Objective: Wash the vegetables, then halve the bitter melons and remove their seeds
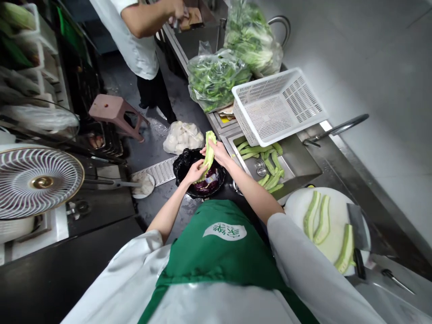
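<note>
My left hand (pixel 196 172) is closed round the lower end of a halved pale-green gourd (pixel 209 150). Higher up, the fingers of my right hand (pixel 218 153) also grip it. The gourd is tilted, its hollowed inside partly showing, above a bin lined with a black bag (pixel 182 167). Purple scraps (pixel 202 186) lie in that bin. On my right, a round white cutting board (pixel 330 256) carries several cut gourd pieces (pixel 322 220) and a cleaver (pixel 358 227). More green gourds (pixel 272 166) are in the steel sink (pixel 300 159).
A white plastic basket (pixel 266 117) rests across the sink beside the faucet (pixel 347 126). Behind it stand bagged greens (pixel 219 78). A co-worker (pixel 138 49) works at the far counter. A pink stool (pixel 108 108), a white bag (pixel 184 135) and a fan (pixel 40 182) are on the left.
</note>
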The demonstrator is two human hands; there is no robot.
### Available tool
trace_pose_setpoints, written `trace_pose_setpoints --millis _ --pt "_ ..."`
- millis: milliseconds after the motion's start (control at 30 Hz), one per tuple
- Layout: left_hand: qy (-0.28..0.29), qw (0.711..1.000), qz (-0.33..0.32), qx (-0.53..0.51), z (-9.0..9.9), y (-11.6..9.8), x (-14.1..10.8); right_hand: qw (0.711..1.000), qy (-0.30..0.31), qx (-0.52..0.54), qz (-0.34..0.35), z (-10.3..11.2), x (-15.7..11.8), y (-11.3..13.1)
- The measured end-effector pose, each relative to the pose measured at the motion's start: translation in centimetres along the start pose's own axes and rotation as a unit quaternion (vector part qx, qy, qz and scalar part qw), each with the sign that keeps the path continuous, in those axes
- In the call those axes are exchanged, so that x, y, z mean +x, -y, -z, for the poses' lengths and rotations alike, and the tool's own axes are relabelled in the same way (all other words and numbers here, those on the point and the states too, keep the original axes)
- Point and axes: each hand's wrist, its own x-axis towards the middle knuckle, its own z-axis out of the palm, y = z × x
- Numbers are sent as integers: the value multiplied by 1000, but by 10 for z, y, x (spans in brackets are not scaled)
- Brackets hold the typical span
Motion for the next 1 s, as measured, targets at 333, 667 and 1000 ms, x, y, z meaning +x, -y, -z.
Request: trace_pose_setpoints --millis 333,667,1000 --pt "-60 988 125 -62 11 12 27 974 -177 63 127 29 -13 20" --pt "166 939 -12 302 -43 20 97 839 -473 130 237 164 -129 -5" --pt "144 791 74 590 -70 72 143 660 -628 -413 25 372 -383 -41"
